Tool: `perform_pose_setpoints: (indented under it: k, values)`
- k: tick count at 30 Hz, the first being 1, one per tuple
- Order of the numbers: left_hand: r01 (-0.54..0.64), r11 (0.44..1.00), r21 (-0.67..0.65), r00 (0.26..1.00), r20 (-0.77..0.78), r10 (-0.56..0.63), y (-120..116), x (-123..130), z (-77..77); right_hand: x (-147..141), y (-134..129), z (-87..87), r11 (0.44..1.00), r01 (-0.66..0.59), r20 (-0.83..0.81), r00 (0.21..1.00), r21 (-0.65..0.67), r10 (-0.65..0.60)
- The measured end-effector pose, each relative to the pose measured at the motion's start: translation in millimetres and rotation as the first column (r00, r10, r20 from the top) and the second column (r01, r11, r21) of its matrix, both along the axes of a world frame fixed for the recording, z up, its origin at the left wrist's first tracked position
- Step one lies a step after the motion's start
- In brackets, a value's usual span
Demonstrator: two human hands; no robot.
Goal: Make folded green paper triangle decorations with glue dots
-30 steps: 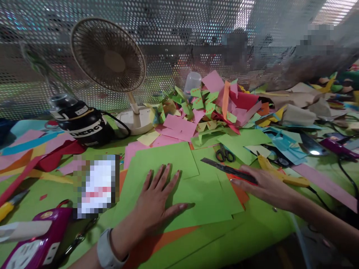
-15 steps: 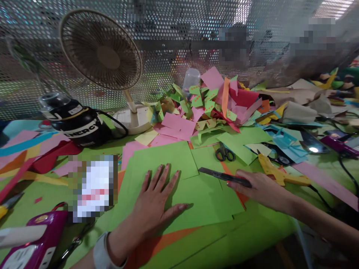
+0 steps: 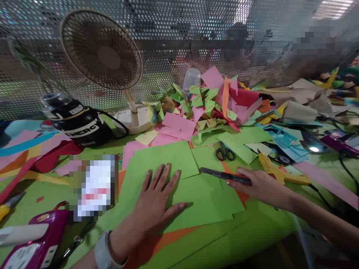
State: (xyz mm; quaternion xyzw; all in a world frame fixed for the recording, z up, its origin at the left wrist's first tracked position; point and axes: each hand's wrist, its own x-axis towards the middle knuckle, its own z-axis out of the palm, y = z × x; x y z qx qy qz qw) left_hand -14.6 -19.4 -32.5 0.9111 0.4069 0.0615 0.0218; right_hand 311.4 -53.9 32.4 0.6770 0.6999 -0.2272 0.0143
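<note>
Flat on a stack of green paper (image 3: 207, 201) lies my left hand (image 3: 157, 201), fingers spread and palm down. My right hand (image 3: 256, 186) is closed around a black utility knife (image 3: 227, 176). Its blade points left, and the tip is at the corner where a cut line meets the edge of an upper green sheet (image 3: 168, 155). Orange paper (image 3: 174, 239) shows from beneath the green stack. Black-handled scissors (image 3: 225, 152) lie just beyond the knife. A yellow glue gun (image 3: 280, 172) rests behind my right wrist.
A fan (image 3: 109, 58) stands at the back left beside a black bottle (image 3: 86, 129). Colourful paper scraps (image 3: 207, 101) are heaped along the perforated metal screen (image 3: 168, 22). At the front left sits a purple power strip (image 3: 39, 239), near a pixelated bright object (image 3: 95, 186).
Almost nothing differs. The view has shifted very slightly; my left hand stays flat on the paper and the knife in my right hand keeps nearly the same place.
</note>
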Motion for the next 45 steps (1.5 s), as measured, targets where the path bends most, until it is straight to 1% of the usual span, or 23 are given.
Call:
perform_pose_setpoints:
  k: [2, 6, 12, 17, 23, 27, 34, 37, 42, 45]
  values:
    - [-0.003, 1.0, -0.006, 1.0, -0.011, 0.003, 0, 0, 0.9, -1, 1, -0.1, 1.0, 0.003, 0.004, 1.0, -0.009, -0.003]
    - [-0.008, 1.0, -0.017, 1.0, -0.012, 0.008, -1, 1, 3.1, -3, 3, 2.6, 1.0, 0.003, 0.041, 0.999, 0.015, -0.004]
    - [-0.007, 0.999, -0.039, 1.0, -0.007, 0.006, -1, 1, 4.5, 0, 4, 2.1, 0.999, 0.043, 0.069, 0.997, 0.004, -0.043]
    - [-0.011, 0.999, -0.05, 1.0, -0.002, 0.011, -1, 1, 4.3, 3, 3, -2.2, 0.999, 0.036, 0.058, 0.998, 0.008, -0.037]
    - [-0.006, 0.999, -0.054, 1.0, 0.002, 0.006, -1, 1, 3.8, -1, 3, -0.8, 1.0, 0.013, 0.083, 0.996, 0.006, -0.013]
    - [-0.009, 0.999, -0.047, 1.0, 0.016, 0.01, -1, 1, 3.5, -1, 3, -0.1, 1.0, 0.015, 0.066, 0.998, -0.012, -0.014]
    - [-0.005, 0.999, -0.033, 1.0, -0.006, 0.005, -1, 1, 3.4, 0, 2, -1.5, 1.0, 0.012, 0.057, 0.998, 0.011, -0.012]
    - [0.002, 1.0, -0.012, 1.0, -0.011, -0.002, -1, 1, 2.9, 2, 3, -3.7, 0.999, 0.027, 0.036, 0.999, 0.027, -0.028]
    - [-0.001, 1.0, 0.018, 1.0, -0.023, 0.002, -1, 1, 1.9, 5, 2, -9.3, 0.998, -0.003, 0.048, 0.999, 0.068, 0.0]
    - [0.002, 1.0, 0.023, 1.0, -0.016, -0.002, -1, 1, 1.5, 6, 2, -11.1, 0.997, -0.001, 0.048, 0.999, 0.075, -0.003]
